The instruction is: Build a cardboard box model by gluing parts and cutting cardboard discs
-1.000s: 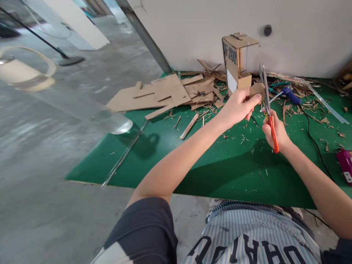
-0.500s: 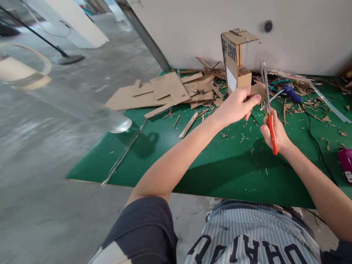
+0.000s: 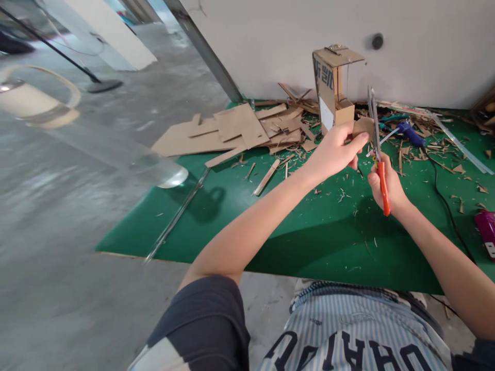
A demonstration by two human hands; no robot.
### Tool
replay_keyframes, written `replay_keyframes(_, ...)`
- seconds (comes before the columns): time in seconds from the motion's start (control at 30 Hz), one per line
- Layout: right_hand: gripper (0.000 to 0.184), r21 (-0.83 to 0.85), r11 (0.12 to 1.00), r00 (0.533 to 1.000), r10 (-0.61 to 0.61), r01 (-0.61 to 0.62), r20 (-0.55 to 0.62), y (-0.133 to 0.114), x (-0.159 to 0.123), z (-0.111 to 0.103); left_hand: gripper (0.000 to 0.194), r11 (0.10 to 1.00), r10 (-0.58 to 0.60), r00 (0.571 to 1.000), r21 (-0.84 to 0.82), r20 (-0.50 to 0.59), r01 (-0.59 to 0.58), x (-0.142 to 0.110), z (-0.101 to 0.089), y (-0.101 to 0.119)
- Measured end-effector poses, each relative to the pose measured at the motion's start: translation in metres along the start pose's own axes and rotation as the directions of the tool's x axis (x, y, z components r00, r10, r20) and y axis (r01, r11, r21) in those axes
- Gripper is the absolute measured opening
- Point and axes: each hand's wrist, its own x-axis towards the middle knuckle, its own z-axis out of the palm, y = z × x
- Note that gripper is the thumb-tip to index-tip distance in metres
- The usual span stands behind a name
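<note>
Between the thumb and fingers of my left hand (image 3: 342, 147) is a small rounded piece of cardboard (image 3: 363, 128). My right hand (image 3: 390, 183) grips scissors (image 3: 382, 188) with orange handles, blades pointing up and away from me. The blades lie against the right edge of the cardboard piece; whether they are cutting into it I cannot tell. Just behind my left hand stands an upright cardboard structure (image 3: 325, 93) with a flat top and dark printed characters. A blue glue gun (image 3: 410, 134) lies right of the scissors, its pale nozzle end pointing left.
Cardboard sheets (image 3: 242, 126) are heaped at the back left of the green table (image 3: 232, 226). Scraps litter its back and right. A clear plastic jug (image 3: 170, 175) is at the left edge. A black cord (image 3: 444, 201) and a purple power strip (image 3: 486, 232) are at right.
Both hands keep nearly the same place, with the scissors still at the cardboard piece's edge. The whole view has shifted slightly.
</note>
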Motion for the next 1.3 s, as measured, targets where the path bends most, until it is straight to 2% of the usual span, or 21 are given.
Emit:
replay_keyframes(0.13,0.086,0.019,0.999,0.999,-0.041,0.041,0.004,-0.002,-0.001,0.001,0.039,1.000,0.028,0.997,-0.013,-0.071,-0.029,0.002,0.005,-0.006)
replay_keyframes(0.3,0.083,0.076,0.991,0.993,-0.112,0.108,0.048,-0.004,-0.004,-0.002,0.040,0.997,0.054,0.999,0.064,-0.002,-0.054,0.002,-0.002,-0.005)
replay_keyframes(0.73,0.092,-0.013,1.000,0.994,-0.012,0.014,0.106,0.001,0.001,-0.006,0.032,0.981,0.047,0.997,0.183,0.061,-0.057,0.002,-0.013,0.002)
replay_keyframes(1.0,0.091,-0.040,0.999,0.995,-0.016,0.020,0.097,0.001,-0.001,-0.006,0.036,0.971,0.041,0.997,0.233,0.073,-0.056,-0.001,-0.020,0.008)
replay_keyframes(1.07,0.092,-0.034,0.999,0.997,-0.023,0.025,0.070,0.002,-0.002,-0.004,0.034,0.975,0.052,0.997,0.215,0.054,-0.062,-0.001,-0.016,0.007)
replay_keyframes(1.2,0.091,-0.001,1.000,1.000,-0.024,0.024,0.004,0.003,-0.003,-0.001,0.032,0.986,0.087,0.995,0.148,-0.054,-0.078,-0.001,-0.003,-0.001)
replay_keyframes(1.3,0.090,0.037,0.998,0.999,-0.049,0.048,0.016,0.003,-0.004,-0.002,0.034,0.987,0.100,0.993,0.131,-0.067,-0.091,0.001,0.001,-0.005)
